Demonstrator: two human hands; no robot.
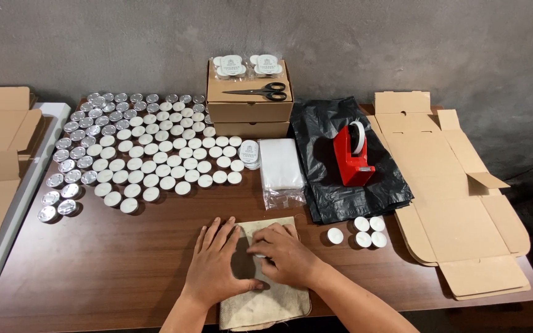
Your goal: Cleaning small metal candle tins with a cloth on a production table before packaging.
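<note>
While tealights (pixel 137 148) sit behind, L hand (pixel 216 262) & R hand (pixel 286 253) press cloth (pixel 266 302).

Both hands (pixel 251 259) on beige cloth (pixel 266 302)

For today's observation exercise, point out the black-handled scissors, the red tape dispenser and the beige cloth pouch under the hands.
black-handled scissors (pixel 260 92): head view, near the pivot.
red tape dispenser (pixel 352 158): head view, red body side.
beige cloth pouch (pixel 266 305): head view, bare lower part.

Two stacked cardboard boxes (pixel 250 110), one pair of scissors (pixel 260 92), one red tape dispenser (pixel 353 156), and four loose candles (pixel 363 231) beside many more.
</note>
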